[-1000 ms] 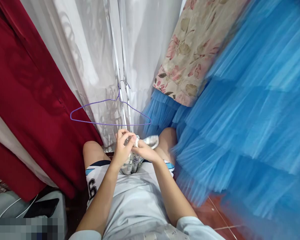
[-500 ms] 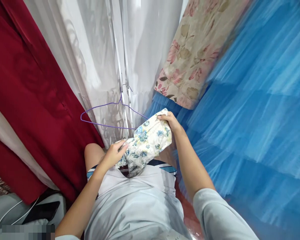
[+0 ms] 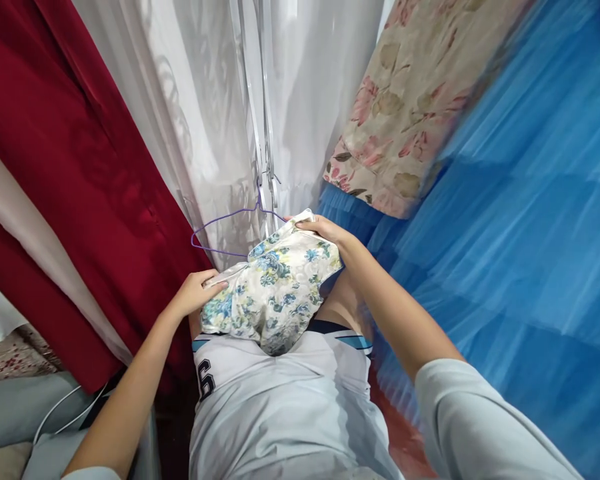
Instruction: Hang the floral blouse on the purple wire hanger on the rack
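Note:
A small white garment (image 3: pixel 275 287) with blue and yellow flowers is spread over my lap; I cannot tell its exact kind. My left hand (image 3: pixel 197 291) grips its left edge, thumb on top and fingers partly tucked under. At the upper right corner, my right hand (image 3: pixel 327 232) pinches the cloth, with the thumb over the edge. Just beyond the garment is a purple clothes hanger (image 3: pixel 225 217), its hook pointing away from me. The hanger's right part is hidden behind the cloth.
Dark red cloth (image 3: pixel 95 180) hangs on the left, with white drapery (image 3: pixel 310 87) ahead. On the right hang a floral cloth (image 3: pixel 380 147) and layered blue tulle (image 3: pixel 510 220). A white cable (image 3: pixel 55 407) lies on a grey surface at lower left.
My left hand has moved left and the garment is spread wider and flatter between my hands. My right hand has shifted slightly left, covering more of the hanger. The view has turned a little.

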The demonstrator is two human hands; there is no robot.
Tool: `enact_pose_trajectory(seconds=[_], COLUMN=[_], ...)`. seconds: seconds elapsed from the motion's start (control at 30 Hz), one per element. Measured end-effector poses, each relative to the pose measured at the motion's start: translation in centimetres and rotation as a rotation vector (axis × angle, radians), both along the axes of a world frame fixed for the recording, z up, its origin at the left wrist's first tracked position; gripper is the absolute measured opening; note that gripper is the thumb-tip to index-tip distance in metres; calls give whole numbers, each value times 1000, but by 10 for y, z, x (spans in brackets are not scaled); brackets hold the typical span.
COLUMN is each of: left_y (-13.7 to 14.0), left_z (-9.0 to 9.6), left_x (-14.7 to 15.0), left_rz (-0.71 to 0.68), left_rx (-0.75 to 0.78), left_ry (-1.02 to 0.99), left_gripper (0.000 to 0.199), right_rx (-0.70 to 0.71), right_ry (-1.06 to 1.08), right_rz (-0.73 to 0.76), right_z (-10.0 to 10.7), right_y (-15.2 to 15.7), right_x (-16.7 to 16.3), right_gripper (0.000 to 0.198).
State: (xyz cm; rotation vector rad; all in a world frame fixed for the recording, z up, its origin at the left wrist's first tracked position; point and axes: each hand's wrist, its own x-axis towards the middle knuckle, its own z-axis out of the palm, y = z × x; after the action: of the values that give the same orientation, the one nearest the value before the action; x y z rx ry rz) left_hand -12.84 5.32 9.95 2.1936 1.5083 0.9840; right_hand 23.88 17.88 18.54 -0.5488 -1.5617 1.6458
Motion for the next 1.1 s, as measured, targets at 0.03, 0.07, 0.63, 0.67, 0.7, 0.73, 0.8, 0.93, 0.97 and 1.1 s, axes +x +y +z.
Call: enact_pose_trajectory(seconds=[0.03, 0.07, 0.63, 0.67, 0.7, 0.73, 0.8, 0.93, 0.97, 1.1], left_y=[7, 15, 82, 80, 76, 73, 67, 60, 61, 76], left_z=[1, 3, 99, 98, 98, 98, 101, 111, 113, 102], left_x=[-14, -27, 15, 19, 22, 24, 28, 35, 36, 31], left_rz=[19, 50, 77, 98, 127, 159, 212, 262, 271, 351], left_rx=[39, 94, 390, 432, 470, 499, 529, 583, 589, 542], left_ry=[114, 205, -55, -41, -19, 2, 40, 124, 148, 208], left_gripper=[33, 31, 37, 38, 35, 31, 25, 27, 27, 31], right_rx=[-9, -17, -43, -15, 8, 22, 45, 107, 118, 167], right_ry=[-27, -54, -161, -151, -136, -120, -62, 104, 126, 115], right_rz=[-7, -17, -166, -226, -296, -352, -434, -539, -556, -527], right_z=[3, 5, -20, -29, -39, -47, -54, -27, -16, 19], right_y=[0, 0, -21, -26, -30, -33, -37, -36, -37, -55], right_x=[2, 3, 25, 31, 36, 42, 50, 49, 44, 11], right_gripper=[46, 46, 44, 44, 42, 39, 41, 43, 42, 41])
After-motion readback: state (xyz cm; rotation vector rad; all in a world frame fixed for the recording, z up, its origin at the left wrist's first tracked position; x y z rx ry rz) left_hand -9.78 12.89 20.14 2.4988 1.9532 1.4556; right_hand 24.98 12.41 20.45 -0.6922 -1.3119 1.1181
